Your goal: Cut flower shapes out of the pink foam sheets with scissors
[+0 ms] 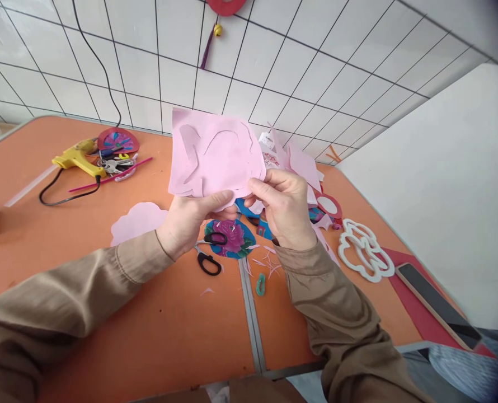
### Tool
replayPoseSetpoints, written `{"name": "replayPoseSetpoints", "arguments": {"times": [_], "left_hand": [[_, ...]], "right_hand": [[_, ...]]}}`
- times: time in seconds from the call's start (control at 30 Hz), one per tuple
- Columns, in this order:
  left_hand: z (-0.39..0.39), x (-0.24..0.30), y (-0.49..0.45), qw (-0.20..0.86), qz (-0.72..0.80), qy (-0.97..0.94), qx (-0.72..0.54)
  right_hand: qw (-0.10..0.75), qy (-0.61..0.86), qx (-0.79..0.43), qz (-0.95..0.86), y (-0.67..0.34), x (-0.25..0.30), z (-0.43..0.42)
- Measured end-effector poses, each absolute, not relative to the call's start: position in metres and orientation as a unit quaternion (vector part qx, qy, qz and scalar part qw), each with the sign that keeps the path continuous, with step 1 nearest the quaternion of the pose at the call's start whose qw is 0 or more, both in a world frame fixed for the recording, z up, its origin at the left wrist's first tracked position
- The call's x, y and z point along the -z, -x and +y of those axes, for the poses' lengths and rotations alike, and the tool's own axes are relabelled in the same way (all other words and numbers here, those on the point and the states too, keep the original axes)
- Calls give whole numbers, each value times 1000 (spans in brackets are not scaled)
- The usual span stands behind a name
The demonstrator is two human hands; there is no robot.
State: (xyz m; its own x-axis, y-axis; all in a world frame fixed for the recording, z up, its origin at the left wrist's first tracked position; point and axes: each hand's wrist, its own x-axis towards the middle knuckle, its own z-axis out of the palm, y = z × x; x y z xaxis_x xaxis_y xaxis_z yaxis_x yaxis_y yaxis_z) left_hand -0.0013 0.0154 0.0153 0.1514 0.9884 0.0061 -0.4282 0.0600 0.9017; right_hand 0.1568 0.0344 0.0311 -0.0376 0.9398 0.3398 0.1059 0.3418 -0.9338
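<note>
Both hands hold up a pink paper piece [219,157] with curved cut lines in it and a scalloped right side. My left hand [194,215] grips its lower edge, thumb laid on the front. At the lower right corner, my right hand [289,207] pinches the paper between thumb and fingers. Below the hands lie black-handled scissors [209,264] on a round floral piece [232,238] in blue and purple. A scalloped pink paper shape [135,223] rests on the orange table left of my left hand. Thin pink scraps [269,260] are scattered below my right hand.
A yellow glue gun [79,159] with a black cord lies at the left, beside keys [117,165] and a pink stick [137,164]. White cloud-shaped outlines [364,252] and a phone [437,305] on red sheet are at the right. More pink paper [301,165] is heaped against the tiled wall.
</note>
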Motion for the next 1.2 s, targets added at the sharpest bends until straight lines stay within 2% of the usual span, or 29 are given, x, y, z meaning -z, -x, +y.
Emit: {"name": "replayPoseSetpoints", "arguments": {"times": [0.2,0.27,0.37,0.43,0.5,0.57,0.67,0.8,0.9,1.03,1.2], "left_hand": [[19,-16,5,623,356,-401,-569],[22,-19,7,611,360,-393,-585],[28,-25,11,594,354,-383,-613],[31,-29,14,581,349,-376,-632],[33,-32,17,577,348,-373,-638],[33,-33,19,579,347,-371,-637],[33,-33,19,585,348,-370,-631],[32,-31,17,593,337,-379,-625],[32,-31,18,591,325,-383,-631],[34,-39,25,572,318,-376,-656],[37,-55,40,544,295,-356,-700]], "right_hand": [[609,404,-425,-534,-161,-27,47],[568,437,-450,-533,-164,-23,51],[340,464,-446,-685,-162,-15,49],[176,443,-368,-798,-156,-9,40],[50,427,-284,-857,-147,-5,28],[-19,424,-194,-884,-138,-1,17],[-76,426,-106,-895,-129,5,5],[-89,420,-59,-901,-125,4,1],[-62,427,-84,-898,-130,-8,3],[20,453,-201,-868,-149,-30,10],[42,389,-388,-835,-182,-39,29]]}}
